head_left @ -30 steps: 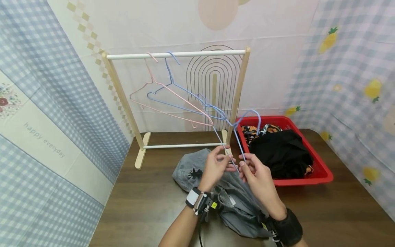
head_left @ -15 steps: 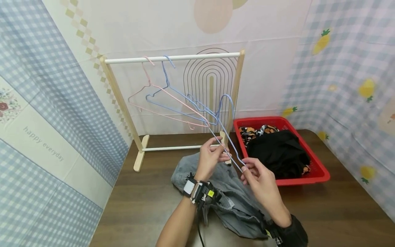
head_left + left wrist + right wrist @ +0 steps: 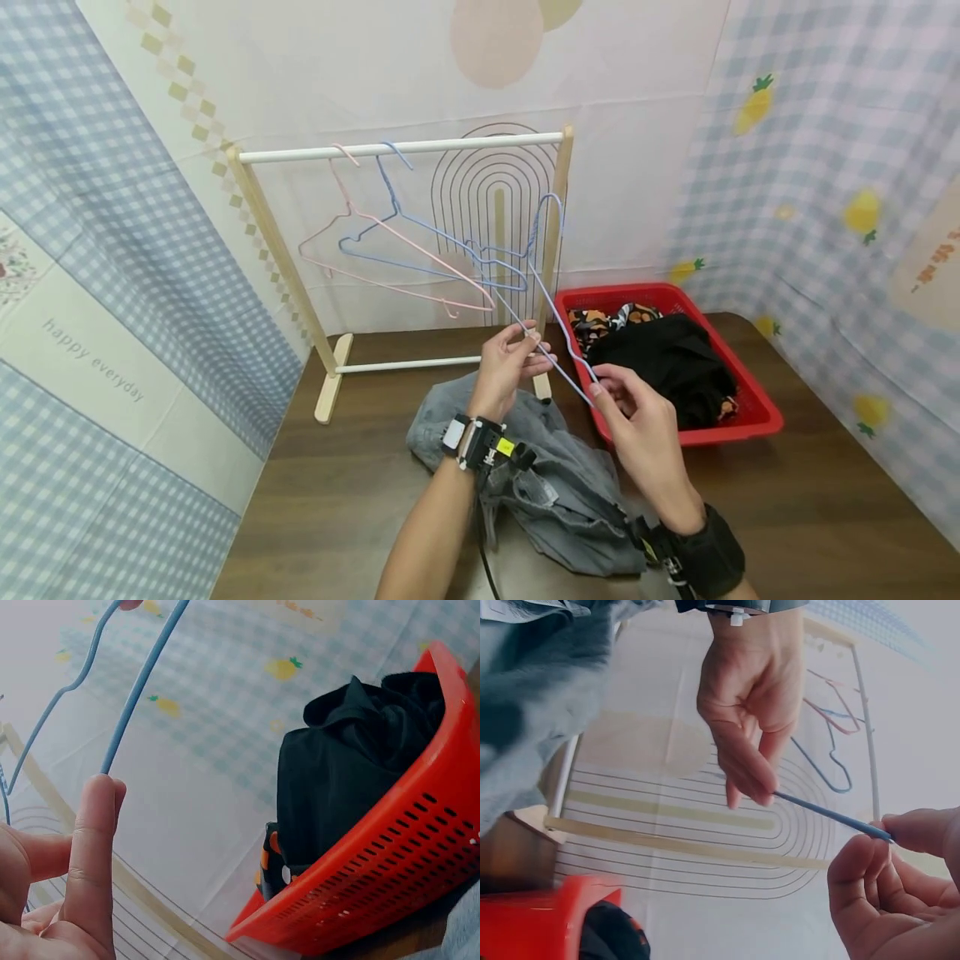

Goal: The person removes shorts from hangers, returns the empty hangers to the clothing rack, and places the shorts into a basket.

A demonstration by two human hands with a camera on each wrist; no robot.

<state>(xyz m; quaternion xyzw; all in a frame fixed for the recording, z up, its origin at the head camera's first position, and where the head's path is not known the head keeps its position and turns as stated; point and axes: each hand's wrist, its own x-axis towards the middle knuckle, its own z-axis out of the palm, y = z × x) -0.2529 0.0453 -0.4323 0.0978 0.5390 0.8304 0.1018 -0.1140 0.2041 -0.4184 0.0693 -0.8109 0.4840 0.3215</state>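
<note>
A blue wire hanger is stretched between both hands above the table, its hook up and away from me. My left hand pinches its long straight bar between thumb and fingers. At the near end corner, my right hand pinches the wire, also visible in the right wrist view as a blue bar running between the two hands. Below the hands lies a crumpled grey garment with a small white label. Part of it is hidden by the wrists.
Behind stands a rack with a white top rail, bearing a pink hanger and another blue hanger. At right, a red basket holds black cloth and orange-patterned cloth. Patterned curtains border both sides.
The held hanger has turned, its hook swinging from the right over the basket to the left and up near the rack's right post. Both hands keep their grip; the grey garment stays put.
</note>
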